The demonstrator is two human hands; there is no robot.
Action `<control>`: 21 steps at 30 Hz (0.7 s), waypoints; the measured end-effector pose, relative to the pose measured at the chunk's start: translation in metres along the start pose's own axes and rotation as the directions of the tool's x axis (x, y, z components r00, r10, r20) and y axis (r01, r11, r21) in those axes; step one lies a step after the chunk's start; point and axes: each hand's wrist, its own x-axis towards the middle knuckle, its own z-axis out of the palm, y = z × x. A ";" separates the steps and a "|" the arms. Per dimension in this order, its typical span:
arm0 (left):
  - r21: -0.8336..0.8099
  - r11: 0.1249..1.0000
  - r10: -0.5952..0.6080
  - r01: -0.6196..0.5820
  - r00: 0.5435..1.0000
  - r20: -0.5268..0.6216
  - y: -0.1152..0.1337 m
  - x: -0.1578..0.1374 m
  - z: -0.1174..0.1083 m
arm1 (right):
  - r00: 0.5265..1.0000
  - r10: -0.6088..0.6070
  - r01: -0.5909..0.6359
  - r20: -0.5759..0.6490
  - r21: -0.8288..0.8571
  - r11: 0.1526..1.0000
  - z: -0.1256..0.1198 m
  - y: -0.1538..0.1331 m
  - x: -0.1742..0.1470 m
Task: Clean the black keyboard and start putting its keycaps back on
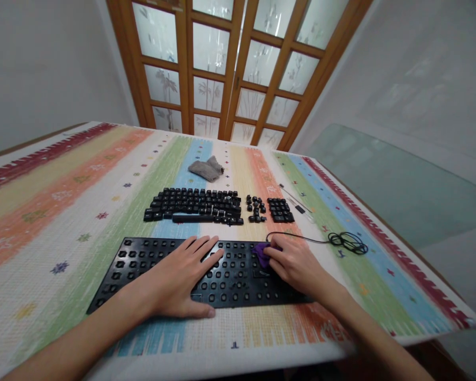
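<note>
A black keyboard base (230, 286) with its keycaps off lies on the striped tablecloth in front of me. My left hand (182, 278) rests flat across its middle, fingers spread, thumb near the front edge. At the right part of the base, my right hand (297, 262) pinches a purple cloth (262, 254) and presses it against the key sockets. My right hand hides the base's far right end. Behind the base, loose black keycaps (198, 203) sit in rows, with a long space bar (192, 218) at their front.
A crumpled grey cloth (207, 169) lies beyond the keycaps. More keycaps form a small cluster (256, 207) and a number-pad block (280, 210). A coiled black cable (347, 242) is on the right, with a thin stick-like tool (297, 200) behind it. Wooden glazed doors (230, 74) stand past the table.
</note>
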 end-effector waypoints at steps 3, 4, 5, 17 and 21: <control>-0.001 1.000 0.004 -0.004 1.000 -0.022 -0.002 0.000 0.004 | 0.991 -0.125 0.128 0.049 -0.075 0.989 -0.003 0.002 -0.002; -0.006 1.000 0.006 -0.006 1.000 -0.028 -0.002 0.000 0.005 | 0.985 -0.161 0.167 0.069 -0.095 0.981 -0.005 0.002 -0.002; -0.011 1.000 0.008 -0.009 0.999 -0.034 -0.003 0.000 0.005 | 0.977 -0.193 0.203 0.092 -0.112 0.973 -0.007 0.002 -0.002; -0.042 0.999 0.014 -0.016 0.998 -0.054 -0.004 0.000 0.006 | 0.955 -0.260 0.242 0.141 0.131 0.961 -0.018 0.011 0.001; -0.046 0.998 0.032 -0.036 0.997 -0.077 -0.004 0.000 0.006 | 0.993 -0.075 0.106 -0.089 0.421 0.901 -0.027 0.024 0.002</control>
